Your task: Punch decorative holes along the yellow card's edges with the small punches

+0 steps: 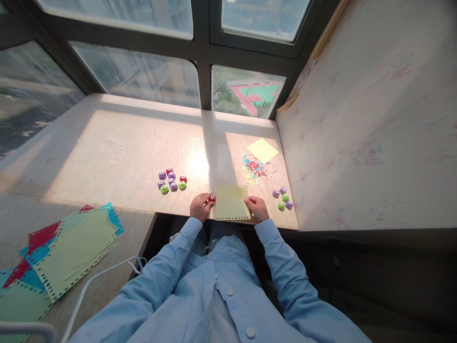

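A pale green paper square (pixel 231 203) with punched holes along its edges lies at the near edge of the sunlit windowsill table (pixel 124 152). My left hand (pixel 200 206) is closed on a small red craft punch (pixel 212 197) at the sheet's left edge. My right hand (pixel 257 207) rests with curled fingers on the sheet's right edge, pinning it down.
Several purple, red and green punches (pixel 171 180) sit left of centre; a smaller group (pixel 283 197) lies at the right. Coloured confetti (pixel 255 170) and a yellow sheet (pixel 263 150) lie behind. Punched coloured sheets (pixel 67 247) are stacked at the lower left. A wall rises on the right.
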The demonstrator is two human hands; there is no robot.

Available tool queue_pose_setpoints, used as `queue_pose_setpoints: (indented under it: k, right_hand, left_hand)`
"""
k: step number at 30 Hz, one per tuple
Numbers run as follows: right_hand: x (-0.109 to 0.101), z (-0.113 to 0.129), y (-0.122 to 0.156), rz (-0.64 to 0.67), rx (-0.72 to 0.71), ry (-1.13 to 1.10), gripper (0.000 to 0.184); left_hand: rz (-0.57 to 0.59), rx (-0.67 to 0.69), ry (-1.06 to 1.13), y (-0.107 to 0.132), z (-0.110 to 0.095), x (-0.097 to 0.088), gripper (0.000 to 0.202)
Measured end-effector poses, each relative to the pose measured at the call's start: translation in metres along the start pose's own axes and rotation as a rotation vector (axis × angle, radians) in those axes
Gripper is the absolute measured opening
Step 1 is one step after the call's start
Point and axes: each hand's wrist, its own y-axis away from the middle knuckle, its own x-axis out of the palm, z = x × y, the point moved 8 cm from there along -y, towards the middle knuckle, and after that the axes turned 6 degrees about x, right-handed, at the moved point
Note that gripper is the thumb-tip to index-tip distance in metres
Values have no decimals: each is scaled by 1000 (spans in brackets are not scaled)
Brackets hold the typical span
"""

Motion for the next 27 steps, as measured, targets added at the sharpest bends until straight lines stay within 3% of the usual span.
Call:
queue_pose_setpoints:
  k: [27]
  right_hand:
    - [-1,-7,-3,-20,7,-29,36]
  left_hand:
    - [0,-30,-11,1,-1,-2,29]
